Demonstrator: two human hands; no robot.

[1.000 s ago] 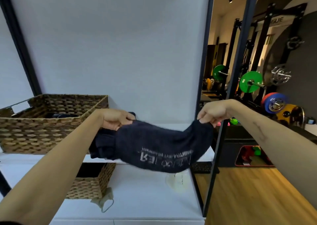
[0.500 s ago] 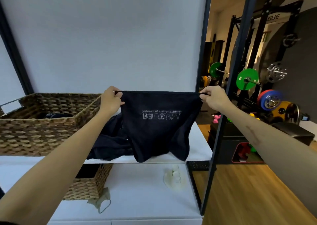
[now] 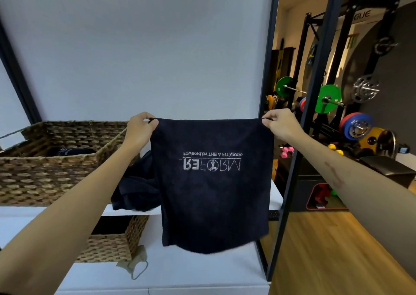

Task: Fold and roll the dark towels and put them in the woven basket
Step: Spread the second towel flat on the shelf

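A: Grip check? Left hand (image 3: 140,127) and right hand (image 3: 279,124) each pinch a top corner of the dark navy printed towel (image 3: 213,193).

B: Was bunched low a second ago; now raised, taut, hanging flat over the white shelf (image 3: 275,193). Ready to fold. Woven wicker basket (image 3: 45,173) sits left.

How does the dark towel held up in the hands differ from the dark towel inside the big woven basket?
The held towel hangs flat and unfolded, pinched at its top corners by the left hand and right hand; the basket towel lies compact and untouched. The held one shows its whole logo; the other only part. Both are dark.
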